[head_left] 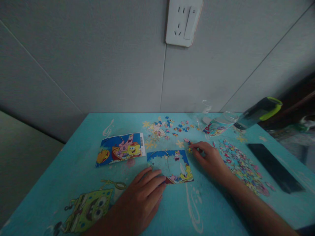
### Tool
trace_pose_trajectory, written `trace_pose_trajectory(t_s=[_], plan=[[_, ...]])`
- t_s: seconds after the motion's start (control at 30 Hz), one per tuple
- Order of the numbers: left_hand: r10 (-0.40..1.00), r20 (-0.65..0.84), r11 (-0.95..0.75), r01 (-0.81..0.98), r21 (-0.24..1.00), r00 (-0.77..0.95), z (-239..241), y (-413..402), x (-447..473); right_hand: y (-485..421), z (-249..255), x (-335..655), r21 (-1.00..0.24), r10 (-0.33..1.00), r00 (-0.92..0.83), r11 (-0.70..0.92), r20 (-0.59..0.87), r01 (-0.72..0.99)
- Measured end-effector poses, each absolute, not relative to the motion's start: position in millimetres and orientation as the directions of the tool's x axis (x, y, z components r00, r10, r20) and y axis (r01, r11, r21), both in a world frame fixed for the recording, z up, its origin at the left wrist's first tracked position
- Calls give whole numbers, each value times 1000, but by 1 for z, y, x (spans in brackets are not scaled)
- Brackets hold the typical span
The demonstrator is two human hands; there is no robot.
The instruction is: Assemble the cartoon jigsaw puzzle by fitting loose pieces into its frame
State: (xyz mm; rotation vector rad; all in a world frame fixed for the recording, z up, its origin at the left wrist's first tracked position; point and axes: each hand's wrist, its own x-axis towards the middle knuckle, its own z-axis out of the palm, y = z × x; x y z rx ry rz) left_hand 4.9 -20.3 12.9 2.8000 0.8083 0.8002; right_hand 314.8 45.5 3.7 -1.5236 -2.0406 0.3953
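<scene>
A partly assembled jigsaw puzzle (183, 157) lies on the turquoise table, its blue and cartoon border joined around a gap in the middle. My left hand (147, 190) rests with outstretched fingers over the puzzle's lower left corner, hiding that part. Just past the upper right corner, my right hand (205, 155) pinches a small puzzle piece (190, 146) between thumb and fingertips. Behind the puzzle are scattered loose pieces (169, 123), blue, pink and yellow. To its left lies a printed picture card (123, 149) with the cartoon scene and a barcode.
A large heap of small colourful pieces (243, 165) spreads right of my right forearm, beside a dark flat strip (275, 167). At the back right stand a clear printed container (219, 126) and a tilted dark bottle (256, 113). A grey wall with a socket (184, 21) bounds the table.
</scene>
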Motion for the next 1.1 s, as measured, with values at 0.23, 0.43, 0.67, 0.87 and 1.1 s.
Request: trace_pose_trajectory(t_s=[0.23,0.43,0.67,0.87,1.1], plan=[[528,469,-848,468,249,708,12,-21,5,46,4,315,-525,940,-230,333,253,783],[541,467,-840,476,261,699,12,-20,6,45,4,313,-546,937,-234,342,260,765],[529,483,-847,469,251,697,12,-21,7,48,-2,309,-543,937,-210,335,281,770],[547,479,-835,487,256,686,12,-21,6,80,3,290,-383,906,-331,414,264,826],[574,420,-818,512,261,703,13,-22,5,163,18,274,-227,928,-301,349,221,909]])
